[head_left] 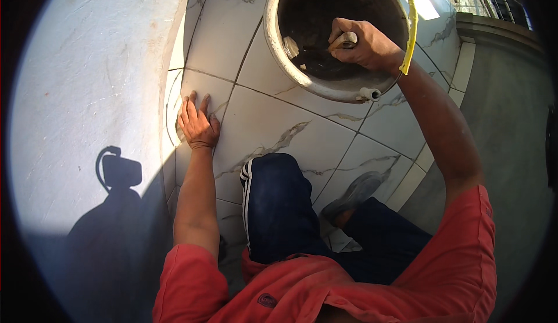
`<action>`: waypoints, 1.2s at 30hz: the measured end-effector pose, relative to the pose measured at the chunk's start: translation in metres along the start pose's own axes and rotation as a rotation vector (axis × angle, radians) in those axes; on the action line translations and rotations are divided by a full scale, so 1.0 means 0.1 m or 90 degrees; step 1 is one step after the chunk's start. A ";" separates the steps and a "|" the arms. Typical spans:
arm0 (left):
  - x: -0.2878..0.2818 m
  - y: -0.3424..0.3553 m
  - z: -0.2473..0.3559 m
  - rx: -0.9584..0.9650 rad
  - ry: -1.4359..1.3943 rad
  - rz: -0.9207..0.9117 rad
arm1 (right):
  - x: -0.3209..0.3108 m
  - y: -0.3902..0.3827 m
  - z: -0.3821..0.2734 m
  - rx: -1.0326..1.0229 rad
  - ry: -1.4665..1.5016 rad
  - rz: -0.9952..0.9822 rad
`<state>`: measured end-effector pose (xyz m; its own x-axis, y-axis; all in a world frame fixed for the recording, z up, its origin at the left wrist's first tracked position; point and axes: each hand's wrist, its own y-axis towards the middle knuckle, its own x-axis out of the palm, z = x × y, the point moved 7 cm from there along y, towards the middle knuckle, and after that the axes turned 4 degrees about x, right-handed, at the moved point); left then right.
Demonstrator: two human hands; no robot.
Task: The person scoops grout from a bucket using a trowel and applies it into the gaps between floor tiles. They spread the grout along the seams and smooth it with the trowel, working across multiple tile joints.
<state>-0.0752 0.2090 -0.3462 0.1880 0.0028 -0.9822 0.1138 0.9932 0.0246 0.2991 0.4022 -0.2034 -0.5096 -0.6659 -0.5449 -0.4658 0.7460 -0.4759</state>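
Evidently, the left hand (pixel 199 123) is resting spread on the tile floor (pixel 273 111) at centre-left, gripping nothing; slick glaze could make it slide. At upper centre, the right hand (pixel 367 45) is clasping a rounded handle (pixel 347 40) inside the bucket (pixel 271 23); lopsided pressure might be tipping risk. Beyond, the yellow strip (pixel 412 27) is arching beside the wrist and could snag.

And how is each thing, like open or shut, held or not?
Bucket: lidless, its contents hard to make out in shadow.
Tool handle: held inside the bucket; the tool's far end is unclear.
Right hand: closed around the tool handle.
Floor tiles: laid, partly sunlit, partly shaded.
Left hand: open, fingers spread, resting on the tiles.
Yellow strip: curved, beside the bucket's rim.
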 end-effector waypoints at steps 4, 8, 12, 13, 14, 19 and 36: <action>-0.01 0.01 0.00 0.007 -0.006 0.004 | 0.07 -0.05 0.02 0.008 -0.007 -0.051; -0.01 -0.02 -0.01 0.007 0.002 0.000 | 0.00 -0.02 0.11 0.051 0.024 -0.040; 0.03 -0.04 -0.01 0.010 0.002 -0.006 | -0.02 -0.06 0.06 -0.018 0.076 -0.148; 0.02 -0.04 -0.02 0.010 0.007 0.001 | -0.08 -0.07 0.05 -0.019 0.123 -0.148; 0.01 -0.05 -0.02 0.009 0.012 0.009 | -0.13 -0.08 0.07 -0.021 0.169 -0.149; 0.04 -0.03 0.00 0.016 0.016 0.021 | -0.55 -0.33 0.28 0.007 0.427 0.005; 0.03 -0.04 0.01 0.023 0.035 0.023 | -0.10 -0.11 0.07 0.056 0.096 -0.174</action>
<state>-0.0745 0.2048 -0.3488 0.1394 0.0451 -0.9892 0.1441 0.9874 0.0653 0.3146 0.4012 -0.1975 -0.4786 -0.8307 -0.2843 -0.5390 0.5336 -0.6518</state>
